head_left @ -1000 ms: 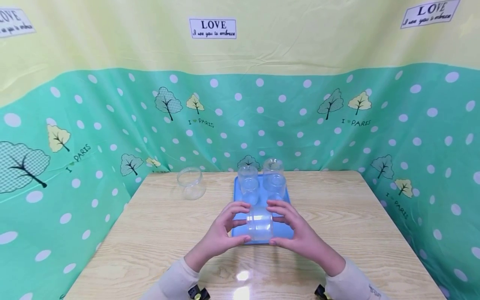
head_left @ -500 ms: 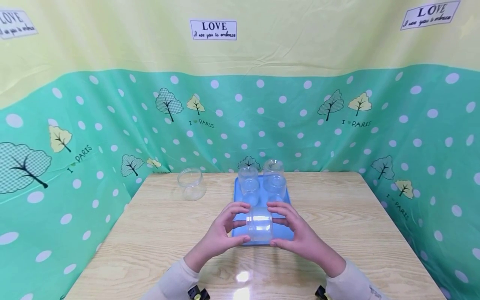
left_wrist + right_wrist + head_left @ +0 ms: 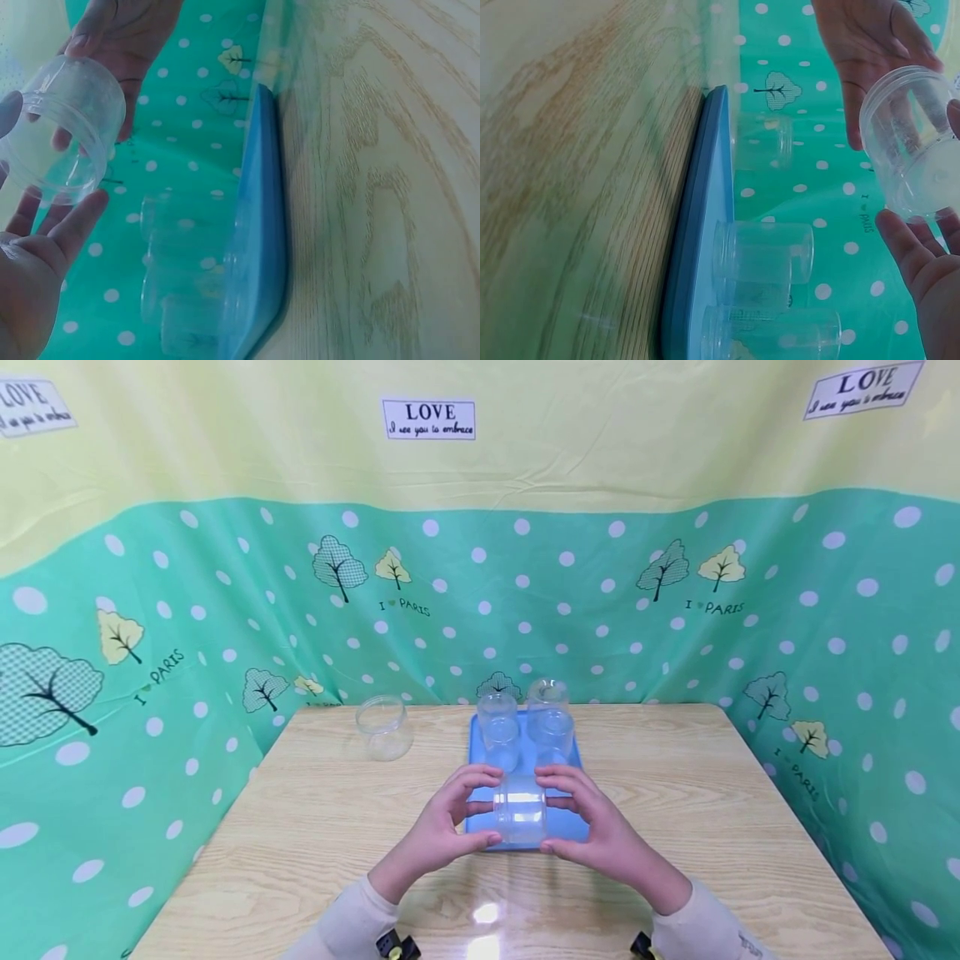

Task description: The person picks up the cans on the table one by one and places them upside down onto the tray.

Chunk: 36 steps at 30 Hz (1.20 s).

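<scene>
Apparent holding step: the jar (image 3: 521, 810) is clamped sideways between left grip (image 3: 441, 827) and right grip (image 3: 604, 831); uprighting is probably required next.

The head view is bright and evenly lit, with white glare on the counter (image 3: 315, 827) in front of the blue tray (image 3: 566, 823) and on the clear jar (image 3: 521, 820) over it. Wrist views are dimmer, hazier.

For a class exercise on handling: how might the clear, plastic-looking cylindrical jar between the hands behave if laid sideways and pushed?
The held jar would probably roll on its round wall. With thin-looking sides and no contents visible, it is likely light. Its glossy highlights hint at a smooth, perhaps slippery surface.
</scene>
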{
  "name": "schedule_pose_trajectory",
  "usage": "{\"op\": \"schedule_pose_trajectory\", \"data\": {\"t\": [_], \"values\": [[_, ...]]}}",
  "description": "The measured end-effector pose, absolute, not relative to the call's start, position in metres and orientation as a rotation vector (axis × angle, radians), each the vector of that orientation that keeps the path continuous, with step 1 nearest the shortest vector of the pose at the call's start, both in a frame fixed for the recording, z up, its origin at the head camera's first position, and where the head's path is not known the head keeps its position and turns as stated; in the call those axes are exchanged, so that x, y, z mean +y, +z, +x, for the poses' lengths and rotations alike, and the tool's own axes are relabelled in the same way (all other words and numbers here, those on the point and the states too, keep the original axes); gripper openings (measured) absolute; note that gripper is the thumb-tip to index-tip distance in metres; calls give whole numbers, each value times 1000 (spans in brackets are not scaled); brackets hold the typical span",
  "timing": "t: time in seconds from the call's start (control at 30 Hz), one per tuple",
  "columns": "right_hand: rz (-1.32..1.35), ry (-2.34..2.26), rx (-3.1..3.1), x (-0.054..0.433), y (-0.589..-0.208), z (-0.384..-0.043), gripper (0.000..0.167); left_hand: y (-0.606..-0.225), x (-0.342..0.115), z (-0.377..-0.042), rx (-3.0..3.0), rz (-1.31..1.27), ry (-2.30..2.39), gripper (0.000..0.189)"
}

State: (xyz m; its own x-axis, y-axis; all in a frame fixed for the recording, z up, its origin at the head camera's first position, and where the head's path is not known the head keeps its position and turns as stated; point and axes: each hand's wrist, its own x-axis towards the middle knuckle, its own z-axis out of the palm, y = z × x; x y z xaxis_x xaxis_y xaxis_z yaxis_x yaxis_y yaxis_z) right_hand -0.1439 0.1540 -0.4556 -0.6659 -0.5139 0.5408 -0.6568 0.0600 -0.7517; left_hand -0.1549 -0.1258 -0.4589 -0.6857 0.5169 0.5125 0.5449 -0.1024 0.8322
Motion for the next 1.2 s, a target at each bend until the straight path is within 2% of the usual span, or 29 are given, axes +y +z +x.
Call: {"op": "schedule_pose_trajectory", "data": {"t": [1.2], "values": [[1175,1585,-2224,155,-457,-145,71,-458,-131,-161,-2078,-1292,-1886,60]]}}
